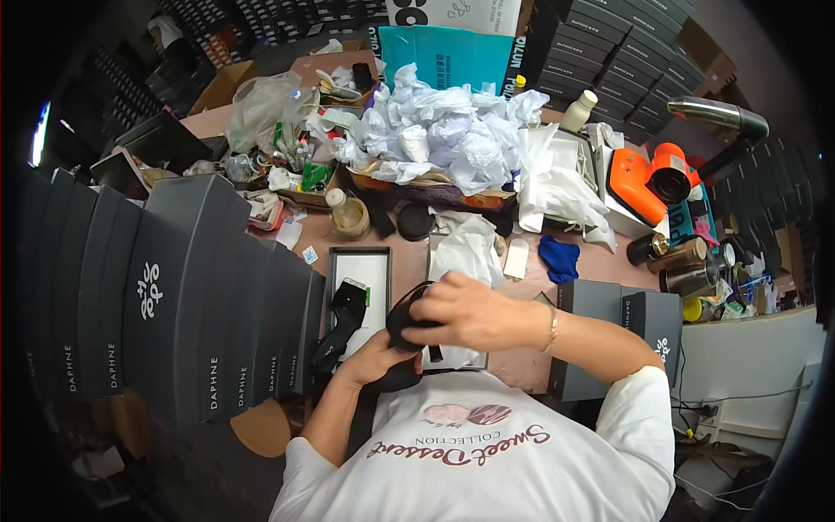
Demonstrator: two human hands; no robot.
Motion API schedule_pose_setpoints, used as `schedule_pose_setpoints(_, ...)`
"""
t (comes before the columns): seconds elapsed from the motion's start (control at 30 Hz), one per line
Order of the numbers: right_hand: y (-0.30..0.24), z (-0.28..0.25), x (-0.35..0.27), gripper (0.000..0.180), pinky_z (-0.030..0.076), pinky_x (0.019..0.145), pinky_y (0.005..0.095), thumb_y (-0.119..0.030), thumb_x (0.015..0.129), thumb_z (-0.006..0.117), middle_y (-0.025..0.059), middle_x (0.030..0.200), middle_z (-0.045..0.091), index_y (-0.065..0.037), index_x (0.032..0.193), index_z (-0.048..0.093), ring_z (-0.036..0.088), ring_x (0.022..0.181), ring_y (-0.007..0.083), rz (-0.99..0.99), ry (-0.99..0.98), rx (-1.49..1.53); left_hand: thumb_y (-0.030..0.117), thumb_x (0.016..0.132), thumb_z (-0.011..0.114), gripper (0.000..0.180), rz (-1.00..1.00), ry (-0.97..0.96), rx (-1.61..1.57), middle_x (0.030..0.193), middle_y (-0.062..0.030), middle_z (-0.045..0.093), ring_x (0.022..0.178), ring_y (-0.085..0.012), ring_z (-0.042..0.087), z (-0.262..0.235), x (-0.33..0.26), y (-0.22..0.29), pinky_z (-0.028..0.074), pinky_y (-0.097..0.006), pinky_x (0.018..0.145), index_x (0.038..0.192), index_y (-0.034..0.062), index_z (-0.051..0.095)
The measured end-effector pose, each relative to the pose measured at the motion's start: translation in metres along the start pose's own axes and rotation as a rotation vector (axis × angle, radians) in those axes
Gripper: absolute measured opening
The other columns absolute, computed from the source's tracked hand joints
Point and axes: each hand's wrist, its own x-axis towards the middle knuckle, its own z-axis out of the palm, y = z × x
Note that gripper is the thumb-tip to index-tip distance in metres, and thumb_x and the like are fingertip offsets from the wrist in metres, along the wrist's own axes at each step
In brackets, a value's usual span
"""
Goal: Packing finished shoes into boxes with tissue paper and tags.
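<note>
A black shoe, partly covered by my fingers, is held in front of my chest. My left hand grips it from below and the left. Over its upper side curl the fingers of my right hand; exactly what they touch is hidden. A second black shoe, with a heel, lies just left of my hands across an open shoe box with a pale inside. White tissue paper lies in another open box beyond my right hand.
Dark grey shoe boxes stand at left and right. Behind are a heap of crumpled white paper, a glass jar and a round black tin. A blue cloth and an orange tool lie farther right.
</note>
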Motion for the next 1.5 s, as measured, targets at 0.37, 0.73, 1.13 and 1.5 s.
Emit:
schedule_pose_setpoints(0.37,0.003,0.016,-0.021,0.039,0.046,0.076,0.0377,-0.002,0.078,0.062,0.0146,0.100,0.055,-0.004,0.116,0.061,0.056,0.088,0.0317,0.748,0.171,0.153,0.062,0.094,0.028,0.070,0.162,0.136,-0.504,0.076,-0.0089,0.061,0.066,-0.0175,0.062,-0.007,0.011,-0.011,0.051,-0.028,0.064,0.092,-0.0001,0.059)
schedule_pose_setpoints(0.73,-0.085,0.108,-0.017,0.044,0.044,0.081,0.0385,-0.001,0.070,0.064,0.0129,0.101,0.053,-0.001,0.114,0.059,0.052,0.093,0.0302,0.594,0.266,0.137,0.069,0.089,0.035,0.069,0.246,0.531,-0.874,0.074,-0.0094,0.057,0.070,-0.0255,0.060,-0.018,0.055,-0.009,0.053,-0.039,0.068,0.085,0.0031,0.056)
schedule_pose_setpoints(1.13,-0.067,0.072,-0.012,0.048,0.047,0.073,0.0378,-0.001,0.066,0.065,0.0113,0.093,0.057,-0.004,0.114,0.061,0.057,0.084,0.0286,0.528,0.394,0.006,0.064,0.091,0.037,0.060,0.389,0.395,-0.979,0.076,-0.0082,0.055,0.071,-0.0233,0.054,-0.020,0.060,0.027,0.049,-0.039,0.075,0.098,0.0069,0.054)
schedule_pose_setpoints(1.5,-0.088,0.078,-0.010,0.046,0.045,0.072,0.0367,-0.004,0.067,0.067,0.0098,0.098,0.056,-0.005,0.113,0.060,0.054,0.085,0.0283,0.568,0.419,0.061,0.062,0.091,0.041,0.059,0.483,0.358,-0.950,0.083,-0.0067,0.055,0.077,-0.0210,0.054,-0.022,0.049,0.016,0.049,-0.035,0.074,0.090,0.0044,0.053)
